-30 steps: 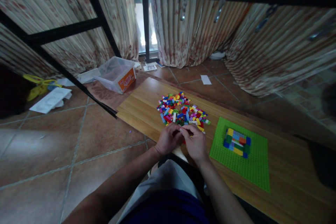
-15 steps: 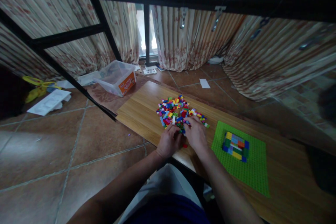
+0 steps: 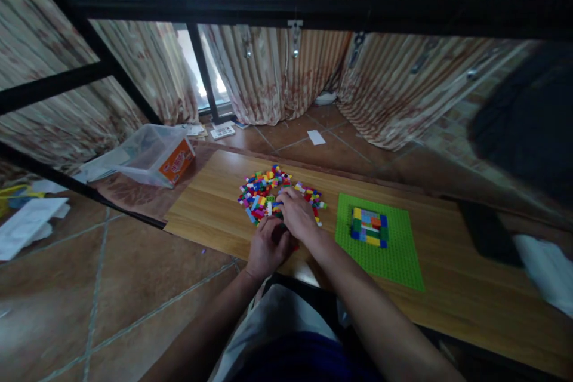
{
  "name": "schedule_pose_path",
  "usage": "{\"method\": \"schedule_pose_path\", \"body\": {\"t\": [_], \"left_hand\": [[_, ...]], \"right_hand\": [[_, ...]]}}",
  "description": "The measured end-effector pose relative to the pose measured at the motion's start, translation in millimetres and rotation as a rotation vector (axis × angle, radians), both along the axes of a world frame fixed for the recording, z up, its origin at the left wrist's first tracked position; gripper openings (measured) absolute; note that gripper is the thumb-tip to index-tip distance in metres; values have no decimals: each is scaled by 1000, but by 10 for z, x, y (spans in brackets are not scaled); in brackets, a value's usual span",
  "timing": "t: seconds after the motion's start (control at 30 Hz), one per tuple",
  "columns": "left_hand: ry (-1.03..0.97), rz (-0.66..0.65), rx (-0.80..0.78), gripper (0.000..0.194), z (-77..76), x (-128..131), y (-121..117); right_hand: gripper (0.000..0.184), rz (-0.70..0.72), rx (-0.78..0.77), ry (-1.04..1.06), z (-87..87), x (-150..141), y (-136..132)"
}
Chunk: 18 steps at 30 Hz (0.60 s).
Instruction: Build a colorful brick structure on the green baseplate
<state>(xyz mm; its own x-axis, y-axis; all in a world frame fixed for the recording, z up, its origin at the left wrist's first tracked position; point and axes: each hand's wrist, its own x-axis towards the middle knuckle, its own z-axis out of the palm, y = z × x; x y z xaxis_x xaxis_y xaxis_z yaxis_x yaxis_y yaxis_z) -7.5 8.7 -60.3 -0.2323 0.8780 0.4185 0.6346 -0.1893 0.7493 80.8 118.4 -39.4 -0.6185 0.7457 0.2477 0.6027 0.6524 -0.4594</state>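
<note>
A heap of small multicoloured building bricks lies on the wooden table in front of me. My right hand reaches over the near right part of the heap, fingers bent down among the bricks. Closer to the table's front edge, my left hand is curled with thumb and fingers drawn together; what it holds, if anything, is hidden. A bit of red shows just beside it, under my right wrist. To the right lies a green baseplate, bearing a low rectangular build of blue, yellow, green and other bricks.
The wooden table runs from left to right. Behind its left end stands a clear plastic bin with an orange label. A black metal frame crosses in front of the curtains. A pale bag-like thing lies at the right.
The view has swung right, so the table things sit further left. My left hand has drawn slightly back from the heap towards me; my right hand stays at the bricks.
</note>
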Motion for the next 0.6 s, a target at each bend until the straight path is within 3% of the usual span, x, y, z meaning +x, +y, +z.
{"method": "schedule_pose_path", "body": {"t": [0.17,0.3,0.4,0.6], "left_hand": [[81,-64,-16,37,-18,-23,0],[145,-127,-11,50,-32,-46,-1],[176,-129,-18,46,-60,-62,12],[208,-14,-2,20,-142,-48,68]], "right_hand": [[22,-121,-124,281,140,140,-153],[27,-288,-366,599,208,481,-370],[33,-434,-535,817,172,847,-543],[34,-721,-595,989,-63,1611,-840]]}}
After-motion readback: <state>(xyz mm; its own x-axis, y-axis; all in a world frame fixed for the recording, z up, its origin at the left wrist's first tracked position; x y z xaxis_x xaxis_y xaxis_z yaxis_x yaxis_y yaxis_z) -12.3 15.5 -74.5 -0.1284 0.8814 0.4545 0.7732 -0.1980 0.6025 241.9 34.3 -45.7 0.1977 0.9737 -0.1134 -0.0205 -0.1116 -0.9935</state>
